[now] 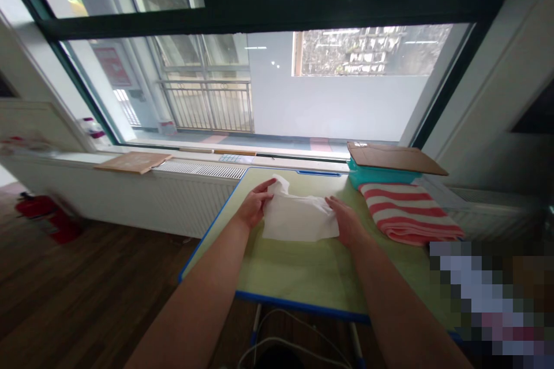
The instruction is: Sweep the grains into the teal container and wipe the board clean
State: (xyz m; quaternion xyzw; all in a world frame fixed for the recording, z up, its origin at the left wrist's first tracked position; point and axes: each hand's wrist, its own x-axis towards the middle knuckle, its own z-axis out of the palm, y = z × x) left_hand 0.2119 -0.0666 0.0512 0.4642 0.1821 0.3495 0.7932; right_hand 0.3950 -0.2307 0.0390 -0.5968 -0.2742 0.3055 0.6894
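Observation:
A thin white sheet [298, 219], which looks like a tissue or a wipe, is stretched between my hands above the yellow-green table [298, 277]. My left hand [254, 203] pinches its upper left corner, where a flap stands up crumpled. At the upper right corner, my right hand [341, 218] grips the edge between thumb and fingers. The sheet's lower edge hangs fairly straight. Whether it touches the tabletop I cannot tell.
A folded red-and-white striped towel [407, 213] lies at the table's right. Behind it stands a teal box [381, 174] under a brown board [396, 157]. A radiator [194, 184] runs below the window. A red fire extinguisher [49, 219] is on the floor at left.

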